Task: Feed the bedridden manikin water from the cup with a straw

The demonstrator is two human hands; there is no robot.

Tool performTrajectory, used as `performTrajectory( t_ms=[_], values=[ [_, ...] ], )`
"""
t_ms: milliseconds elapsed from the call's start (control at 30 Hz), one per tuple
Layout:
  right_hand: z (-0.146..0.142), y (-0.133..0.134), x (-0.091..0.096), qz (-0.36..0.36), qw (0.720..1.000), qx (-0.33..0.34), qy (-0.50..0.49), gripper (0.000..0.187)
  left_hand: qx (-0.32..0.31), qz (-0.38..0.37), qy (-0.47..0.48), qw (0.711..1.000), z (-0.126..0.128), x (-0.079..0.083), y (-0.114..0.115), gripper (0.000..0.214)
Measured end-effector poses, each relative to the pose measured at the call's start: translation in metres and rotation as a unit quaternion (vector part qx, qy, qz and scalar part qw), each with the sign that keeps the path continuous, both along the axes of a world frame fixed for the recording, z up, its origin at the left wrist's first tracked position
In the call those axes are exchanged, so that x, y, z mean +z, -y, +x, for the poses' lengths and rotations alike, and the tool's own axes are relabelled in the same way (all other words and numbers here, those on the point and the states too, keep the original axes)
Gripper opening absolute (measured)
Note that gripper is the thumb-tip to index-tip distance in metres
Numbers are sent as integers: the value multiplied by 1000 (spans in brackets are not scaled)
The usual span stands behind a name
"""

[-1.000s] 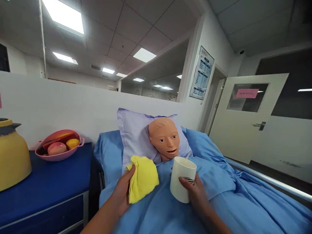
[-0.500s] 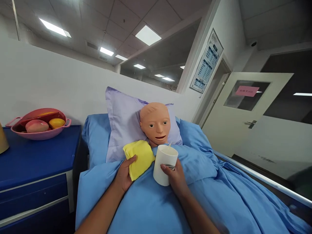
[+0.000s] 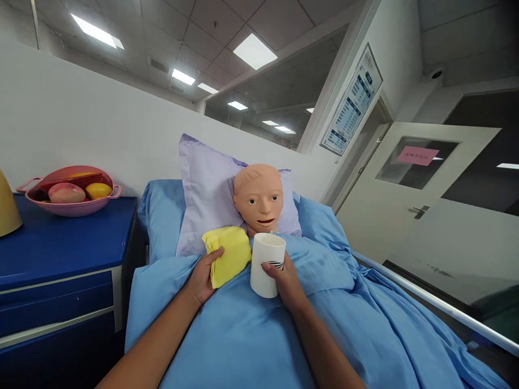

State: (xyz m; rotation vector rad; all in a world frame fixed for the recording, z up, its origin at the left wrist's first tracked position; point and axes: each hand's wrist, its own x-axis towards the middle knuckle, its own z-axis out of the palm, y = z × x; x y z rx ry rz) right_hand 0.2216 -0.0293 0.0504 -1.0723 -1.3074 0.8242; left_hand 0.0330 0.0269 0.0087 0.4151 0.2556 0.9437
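Observation:
My left hand (image 3: 204, 278) grips a folded yellow cloth (image 3: 231, 256), its thumb lying on top, just below the manikin's neck on the left. In my right hand (image 3: 286, 281) is a white cup (image 3: 267, 266) with black stripes, held nearly upright with fingers wrapped round its right side. A thin pale straw tip (image 3: 271, 235) shows above the cup's rim. The manikin head (image 3: 259, 197), mouth parted, rests against a lilac pillow (image 3: 206, 200) behind the cup. A blue quilt (image 3: 243, 335) covers the body up to the neck.
On the left, a blue bedside cabinet (image 3: 73, 243) bears a pink fruit basket (image 3: 68, 209) and a yellow container (image 3: 7, 208), partly cut off. A white bed rail (image 3: 438, 302) runs along the right. Beyond it stands a door (image 3: 397, 210) with a pink sign.
The white cup in my right hand has shifted slightly left and stands more upright, nearer the cloth. My left hand keeps its hold on the cloth. The view has tilted a little.

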Motion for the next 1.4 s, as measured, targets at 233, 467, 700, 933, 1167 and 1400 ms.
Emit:
performTrajectory(
  t_ms=[233,467,700,933,1167,1400],
  values=[
    [1,0,0,-24,999,3,-29,66,-2,5,11,1000,0,1,0,53],
    [-8,4,6,-18,998,-13,-55,68,-6,9,11,1000,0,0,0,53],
    [-9,6,6,-42,993,18,-112,56,-3,22,14,1000,0,2,2,53],
    [-11,8,7,-39,992,0,-121,62,-8,20,20,1000,0,1,2,55],
    [-10,6,1,-18,991,-1,-131,58,-1,16,10,1000,0,4,3,53],
    [-10,6,0,-22,992,-1,-126,55,1,16,14,1000,-1,3,4,53]
  ],
)
